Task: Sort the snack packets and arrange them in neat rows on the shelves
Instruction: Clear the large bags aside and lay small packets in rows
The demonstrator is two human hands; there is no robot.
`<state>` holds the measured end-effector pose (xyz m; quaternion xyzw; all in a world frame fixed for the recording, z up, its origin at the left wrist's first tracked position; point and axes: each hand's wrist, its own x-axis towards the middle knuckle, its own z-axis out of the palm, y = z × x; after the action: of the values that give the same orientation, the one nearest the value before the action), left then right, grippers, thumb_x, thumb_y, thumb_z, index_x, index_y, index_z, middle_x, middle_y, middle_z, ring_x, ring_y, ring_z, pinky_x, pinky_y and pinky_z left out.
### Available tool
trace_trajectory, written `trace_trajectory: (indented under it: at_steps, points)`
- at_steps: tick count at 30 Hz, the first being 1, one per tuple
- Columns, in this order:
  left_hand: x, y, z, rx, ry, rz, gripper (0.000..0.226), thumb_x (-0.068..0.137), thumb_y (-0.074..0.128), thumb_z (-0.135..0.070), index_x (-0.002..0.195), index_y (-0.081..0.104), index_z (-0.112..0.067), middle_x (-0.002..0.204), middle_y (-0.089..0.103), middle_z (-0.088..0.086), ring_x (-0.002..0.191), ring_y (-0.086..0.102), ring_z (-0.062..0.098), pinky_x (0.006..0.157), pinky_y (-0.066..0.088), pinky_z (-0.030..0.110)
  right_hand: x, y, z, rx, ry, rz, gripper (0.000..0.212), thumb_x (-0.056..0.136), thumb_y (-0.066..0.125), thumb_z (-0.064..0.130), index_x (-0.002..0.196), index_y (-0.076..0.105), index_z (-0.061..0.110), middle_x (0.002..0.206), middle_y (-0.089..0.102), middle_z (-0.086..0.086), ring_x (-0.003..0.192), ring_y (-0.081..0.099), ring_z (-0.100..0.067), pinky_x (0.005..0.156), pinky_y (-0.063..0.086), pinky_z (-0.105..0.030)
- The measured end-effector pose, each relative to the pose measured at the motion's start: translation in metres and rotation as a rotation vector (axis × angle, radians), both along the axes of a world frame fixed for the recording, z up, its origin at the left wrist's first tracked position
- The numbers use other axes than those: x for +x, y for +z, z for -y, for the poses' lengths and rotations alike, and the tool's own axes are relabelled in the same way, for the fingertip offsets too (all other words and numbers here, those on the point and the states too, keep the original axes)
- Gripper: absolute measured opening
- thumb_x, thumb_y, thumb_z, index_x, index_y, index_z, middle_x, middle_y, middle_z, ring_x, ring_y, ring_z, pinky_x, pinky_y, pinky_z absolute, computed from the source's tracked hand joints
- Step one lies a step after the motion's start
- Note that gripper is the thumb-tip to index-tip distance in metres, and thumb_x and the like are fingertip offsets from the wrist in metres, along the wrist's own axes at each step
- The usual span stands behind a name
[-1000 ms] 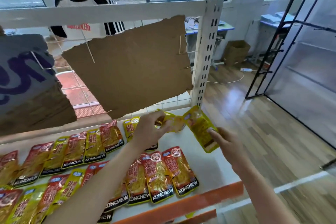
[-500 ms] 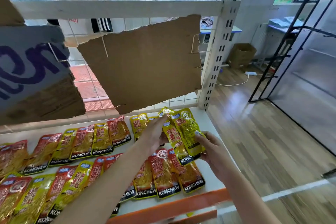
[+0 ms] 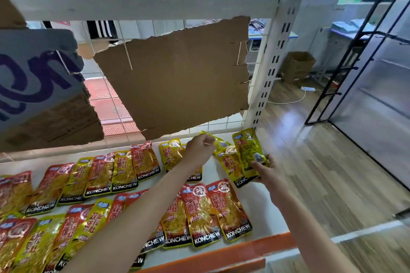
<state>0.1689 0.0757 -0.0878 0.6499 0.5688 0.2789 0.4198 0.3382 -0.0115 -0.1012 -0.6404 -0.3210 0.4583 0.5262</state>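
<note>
I hold a yellow packet (image 3: 249,153) in my right hand (image 3: 267,174). It stands up on end, its long side pointing from me toward the back of the shelf (image 3: 264,204). The side with small print faces me. My fingers (image 3: 257,165) curl round its bottom part, so the packet sticks up and away from them.

Just left of it is a second yellow packet (image 3: 228,163), touching the first one. My left hand (image 3: 198,149) is curled and pinches the top of this one, near the back of the shelf. Its long side runs the same way. I think the next step is to lay both down at the right end of the back row. There is a bare spot on the shelf there, right under my hands. My right hand is nearer to that spot.

The packets are thin, flat and shiny, like crinkly foil. They bend easily, so I think they could slide or flop.

The back row (image 3: 124,170) has red and yellow packets side by side, edges overlapping a little. The front row (image 3: 199,215) is closer to me, by the orange edge (image 3: 221,255). My left arm hides some packets.

Behind the shelf hangs torn brown cardboard (image 3: 177,77) on a white wire grid. The white post (image 3: 270,73) has little slots in it. Another person stands behind the shelf at the top left.
</note>
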Motion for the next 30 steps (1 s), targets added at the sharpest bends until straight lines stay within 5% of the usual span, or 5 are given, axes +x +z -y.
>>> trace_trajectory:
  at_steps: [4,8,11,17,30]
  points:
    - [0.017,0.003,0.002,-0.23,-0.007,0.13,0.067,0.081,0.066,-0.04,0.133,0.035,-0.011,0.129,0.048,0.01,0.108,0.056,0.023,0.093,0.048,0.036,0.006,0.009,-0.003,0.113,-0.012,-0.054,0.014,0.089,0.055,0.0,0.087,0.05,0.012,0.081,0.062,-0.01,0.061,0.064,-0.012,0.052,0.054,-0.025]
    - [0.021,-0.006,0.022,-0.417,-0.077,0.482,0.032,0.087,0.065,-0.021,0.11,0.044,-0.011,0.117,0.056,0.017,0.09,0.062,0.022,0.083,0.056,0.042,0.01,0.01,0.003,0.11,0.02,0.002,0.014,0.088,0.058,0.005,0.088,0.051,0.017,0.078,0.062,-0.008,0.058,0.065,-0.009,0.053,0.055,-0.027]
    - [0.017,-0.018,0.037,-0.277,-0.066,0.248,0.042,0.079,0.071,-0.032,0.11,0.046,-0.018,0.112,0.058,0.011,0.101,0.062,0.027,0.084,0.054,0.047,0.022,-0.002,0.017,0.115,-0.059,0.517,0.005,0.081,0.057,0.03,0.082,0.052,0.032,0.069,0.061,0.0,0.063,0.061,-0.024,0.059,0.051,-0.046]
    - [0.016,-0.036,0.076,-0.26,-0.227,0.004,0.075,0.069,0.077,-0.026,0.128,0.031,-0.023,0.106,0.061,0.005,0.096,0.063,0.022,0.083,0.054,0.043,0.016,-0.024,0.066,-0.039,0.214,1.377,0.034,0.079,0.045,0.024,0.105,0.067,0.026,0.093,0.072,0.003,0.077,0.068,-0.025,0.056,0.052,-0.033]
    - [0.009,-0.021,0.094,0.243,-0.421,-0.433,0.061,0.081,0.064,-0.048,0.13,0.035,-0.027,0.068,0.058,-0.005,0.069,0.06,0.018,0.061,0.043,0.032,0.002,0.002,0.076,-0.233,0.433,1.357,0.038,0.094,0.034,0.052,0.12,0.053,0.03,0.111,0.056,0.004,0.106,0.056,-0.019,0.084,0.041,-0.03]
